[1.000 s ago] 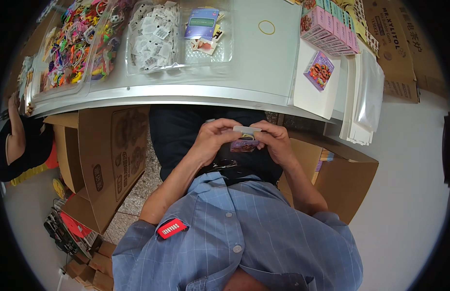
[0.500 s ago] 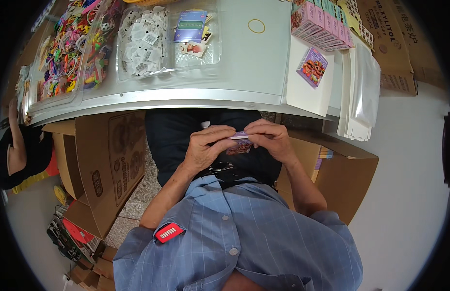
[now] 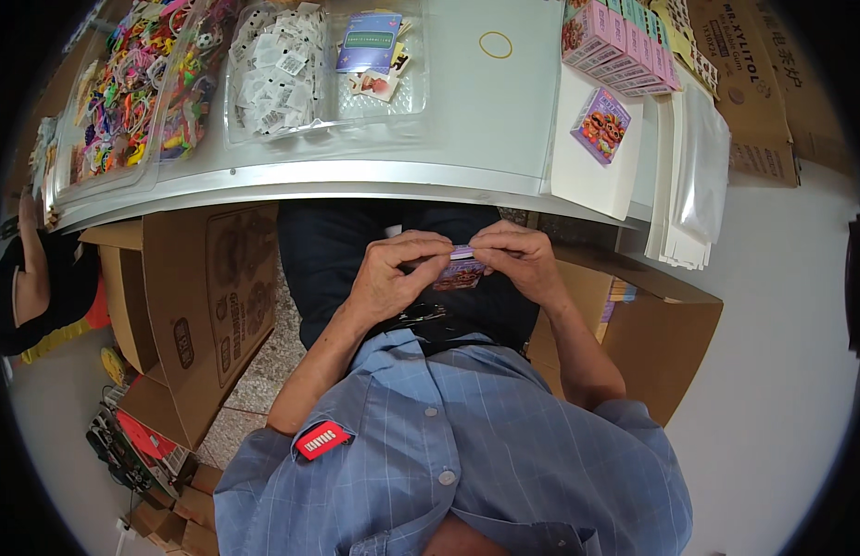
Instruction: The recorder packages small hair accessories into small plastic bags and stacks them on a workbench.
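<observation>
Above my lap, a small purple printed box (image 3: 461,273) is held between both hands, below the table's front edge. My left hand (image 3: 398,269) pinches its left side, thumb and fingers closed near the top. From the right, my right hand (image 3: 521,263) grips the upper edge in the same way. A pale strip shows along the box's top between the fingertips; whether the flap is fully closed I cannot tell. Another purple box (image 3: 600,127) of similar look lies on a white card (image 3: 625,181) at the table's right.
Clear trays on the table (image 3: 486,120) hold colourful trinkets (image 3: 124,102), white packets (image 3: 277,74) and printed cards (image 3: 367,46). A yellow rubber band (image 3: 496,44) and stacked pink boxes (image 3: 615,46) lie farther right. Cardboard cartons (image 3: 208,306) stand beside my legs. Another person's arm (image 3: 30,269) shows far left.
Both hands stay on the purple box, with only slight finger movement. The box tilts a little, so more of its printed front shows. The view has shifted slightly.
</observation>
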A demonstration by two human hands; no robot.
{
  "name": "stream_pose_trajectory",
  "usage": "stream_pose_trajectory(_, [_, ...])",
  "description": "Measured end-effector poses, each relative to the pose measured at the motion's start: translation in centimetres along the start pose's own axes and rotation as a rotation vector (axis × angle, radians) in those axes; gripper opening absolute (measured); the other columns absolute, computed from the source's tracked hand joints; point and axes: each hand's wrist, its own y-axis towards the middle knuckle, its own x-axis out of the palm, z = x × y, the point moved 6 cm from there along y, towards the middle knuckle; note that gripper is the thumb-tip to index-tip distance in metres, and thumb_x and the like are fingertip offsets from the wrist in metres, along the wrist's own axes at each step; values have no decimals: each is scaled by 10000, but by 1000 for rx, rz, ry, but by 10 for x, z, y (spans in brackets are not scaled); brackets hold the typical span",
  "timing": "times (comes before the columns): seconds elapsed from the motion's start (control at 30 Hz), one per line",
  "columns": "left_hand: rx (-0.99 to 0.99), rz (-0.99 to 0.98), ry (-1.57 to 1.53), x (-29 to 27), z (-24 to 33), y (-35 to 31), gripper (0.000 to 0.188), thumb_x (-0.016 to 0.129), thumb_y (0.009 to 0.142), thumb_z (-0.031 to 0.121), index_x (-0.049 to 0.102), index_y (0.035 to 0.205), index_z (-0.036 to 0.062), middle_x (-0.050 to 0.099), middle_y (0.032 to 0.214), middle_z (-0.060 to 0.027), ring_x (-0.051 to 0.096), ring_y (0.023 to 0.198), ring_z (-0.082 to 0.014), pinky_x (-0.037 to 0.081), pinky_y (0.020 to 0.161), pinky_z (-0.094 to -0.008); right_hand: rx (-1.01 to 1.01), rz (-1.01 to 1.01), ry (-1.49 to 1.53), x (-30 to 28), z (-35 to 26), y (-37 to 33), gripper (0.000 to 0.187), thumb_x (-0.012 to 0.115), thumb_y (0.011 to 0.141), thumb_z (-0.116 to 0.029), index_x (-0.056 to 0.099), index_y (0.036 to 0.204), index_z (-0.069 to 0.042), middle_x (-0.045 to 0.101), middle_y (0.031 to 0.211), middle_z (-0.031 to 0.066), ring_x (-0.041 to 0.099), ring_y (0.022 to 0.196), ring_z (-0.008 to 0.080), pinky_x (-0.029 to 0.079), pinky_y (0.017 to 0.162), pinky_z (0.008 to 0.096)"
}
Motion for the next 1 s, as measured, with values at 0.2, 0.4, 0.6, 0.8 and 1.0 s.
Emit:
stream_pose_trajectory(0.2, [189,7,129,-3,3,-5,189,748,849,31,756,1035,-6,733,1054,-181,728,912,-244,584,787,-312,-196,-42,-236,-1,-7,-2,200,735,871,-17,747,1071,-8,707,1060,115,683,903,207,549,780,293])
stream_pose_trajectory(0.4, [268,32,167,0,0,-8,191,782,827,28,759,1014,-2,737,1042,-170,731,910,-270,585,786,-331,-322,-27,-470,8,-21,-9,220,783,823,-29,765,1042,-41,708,1047,118,686,881,212,548,736,305])
stream_pose_trajectory(0.6, [253,69,187,3,1,-14,157,774,832,3,758,988,-3,734,1025,-161,729,890,-260,582,765,-324,-359,23,-603,15,-20,-15,200,785,829,-47,766,1028,-60,705,1049,97,685,858,218,554,723,313])
stream_pose_trajectory(0.8, [306,151,161,-1,39,-6,197,765,821,-39,748,1016,-16,729,1023,-171,709,902,-236,567,792,-306,-172,186,-466,20,-37,-31,385,782,843,-60,673,1213,-46,658,969,76,642,774,153,523,672,287])
stream_pose_trajectory(1.0, [314,164,-121,15,90,29,547,789,816,-39,593,1327,-22,683,1141,-145,685,876,-152,593,733,-260,-85,470,-218,-57,-118,-29,486,727,900,-89,568,1352,-10,647,895,9,528,626,39,437,565,190])
